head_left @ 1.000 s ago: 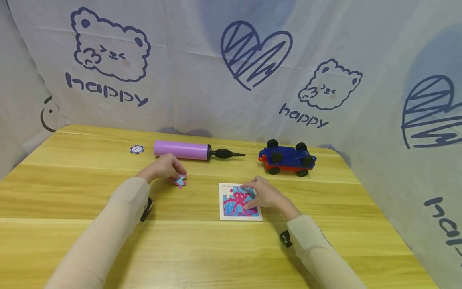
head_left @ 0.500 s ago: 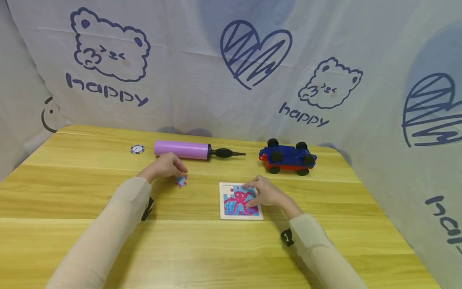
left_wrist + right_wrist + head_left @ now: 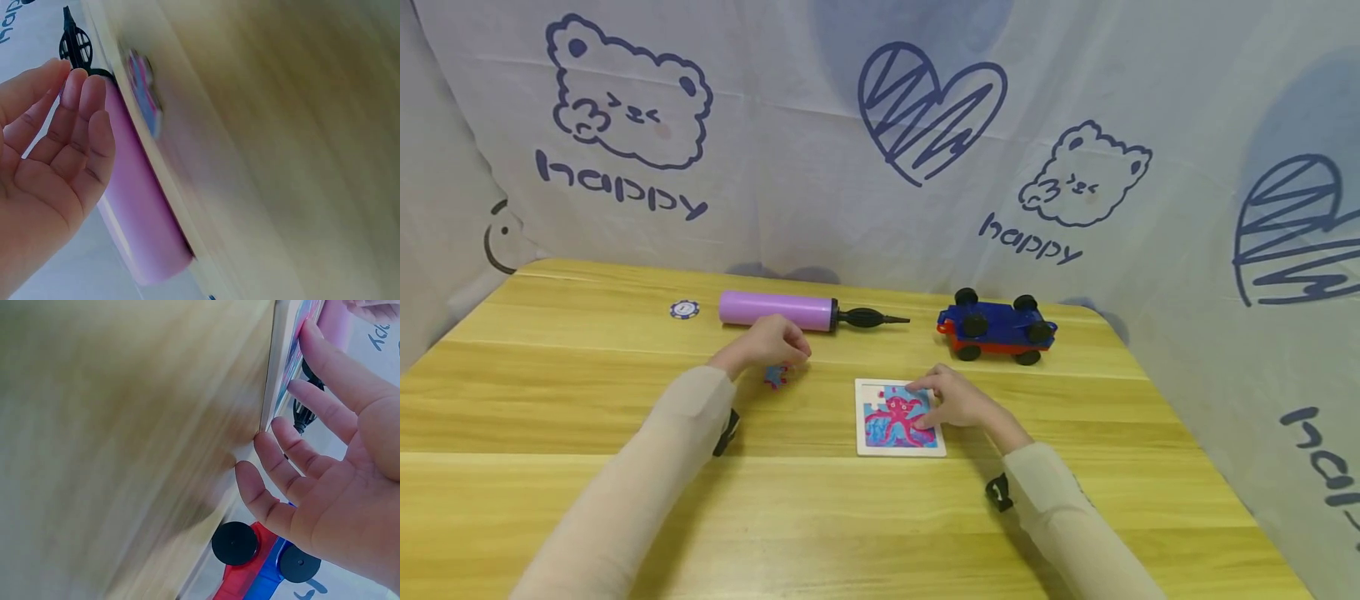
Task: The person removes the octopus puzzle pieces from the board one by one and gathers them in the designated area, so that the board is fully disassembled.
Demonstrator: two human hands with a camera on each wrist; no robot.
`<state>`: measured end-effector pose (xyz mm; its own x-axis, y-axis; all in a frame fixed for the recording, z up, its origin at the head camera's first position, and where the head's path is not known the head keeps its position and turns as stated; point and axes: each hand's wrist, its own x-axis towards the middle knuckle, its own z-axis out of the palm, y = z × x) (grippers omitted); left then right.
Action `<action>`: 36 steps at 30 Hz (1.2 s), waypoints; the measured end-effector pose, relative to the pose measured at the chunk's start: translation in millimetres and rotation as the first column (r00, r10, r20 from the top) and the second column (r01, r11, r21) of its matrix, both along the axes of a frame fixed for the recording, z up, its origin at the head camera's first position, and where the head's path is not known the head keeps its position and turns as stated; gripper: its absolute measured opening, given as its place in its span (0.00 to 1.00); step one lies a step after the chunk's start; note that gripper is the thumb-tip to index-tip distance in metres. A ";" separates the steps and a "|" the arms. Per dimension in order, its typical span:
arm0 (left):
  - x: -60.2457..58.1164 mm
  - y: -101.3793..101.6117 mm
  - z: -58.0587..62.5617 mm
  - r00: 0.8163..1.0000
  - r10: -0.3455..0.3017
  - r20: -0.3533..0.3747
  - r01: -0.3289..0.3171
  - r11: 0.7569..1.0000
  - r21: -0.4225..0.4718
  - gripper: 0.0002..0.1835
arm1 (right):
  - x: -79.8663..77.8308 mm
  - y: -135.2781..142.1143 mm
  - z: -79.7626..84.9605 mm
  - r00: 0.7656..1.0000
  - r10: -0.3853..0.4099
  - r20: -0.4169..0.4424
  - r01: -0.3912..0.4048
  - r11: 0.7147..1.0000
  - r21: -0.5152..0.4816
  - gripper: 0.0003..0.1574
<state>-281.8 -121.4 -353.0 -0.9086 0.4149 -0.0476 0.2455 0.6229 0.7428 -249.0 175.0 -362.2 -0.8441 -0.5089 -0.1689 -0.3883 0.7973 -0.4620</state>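
Note:
A square jigsaw puzzle (image 3: 900,425) with a pink octopus on blue lies in a white frame. Its upper left corner shows bare white. My right hand (image 3: 958,400) rests on its right side, the thumb on the picture and the fingers spread near the far edge. In the right wrist view those fingers (image 3: 312,400) are fairly straight. A loose blue and pink puzzle piece (image 3: 775,377) lies left of the frame. Just above and right of it hovers my left hand (image 3: 771,340), fingers loosely bent, thumb tip near the index tip; nothing is visible between them.
Behind the left hand lies a purple hand pump (image 3: 775,310) with a black nozzle. A blue and white chip (image 3: 684,310) is left of it. At the back right sits an upturned blue and red toy car (image 3: 1000,327). A printed white cloth (image 3: 805,208) hangs behind the table.
My left hand has come off the loose puzzle piece and shifted to the right. The piece stays on the table. My right hand has hardly moved on the puzzle.

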 end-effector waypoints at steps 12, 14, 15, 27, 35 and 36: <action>-2.4 33.5 2.4 0.998 -0.058 -0.014 0.059 0.998 0.037 0.08 | 0.4 -3.4 0.4 0.999 -0.050 -0.005 0.050 0.998 0.041 0.29; -2.5 38.1 1.9 0.998 -0.062 -0.012 0.063 0.997 0.032 0.10 | 0.3 -3.8 0.7 0.998 -0.057 -0.002 0.057 0.997 0.042 0.29; -2.4 40.1 1.8 0.998 -0.067 -0.015 0.067 0.997 0.027 0.10 | 0.4 -4.1 0.9 0.998 -0.060 -0.001 0.060 0.997 0.043 0.29; -2.4 74.6 -2.5 0.994 -0.112 -0.011 0.111 0.992 -0.057 0.14 | 0.4 -6.3 1.4 0.996 -0.085 0.006 0.085 0.995 0.049 0.29; -1.4 95.1 -7.3 0.988 -0.154 0.022 0.155 0.984 -0.089 0.16 | 0.2 -5.9 2.0 0.996 -0.085 0.005 0.084 0.994 0.067 0.29; -1.0 96.5 -7.4 0.988 -0.155 0.026 0.157 0.983 -0.096 0.16 | 0.2 -5.9 1.9 0.996 -0.084 0.005 0.083 0.994 0.067 0.29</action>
<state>-282.9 -24.9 -360.4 -0.8319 0.5437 -0.1106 0.3323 0.6478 0.6855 -248.8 169.1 -360.3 -0.8817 -0.4241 -0.2069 -0.3155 0.8559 -0.4099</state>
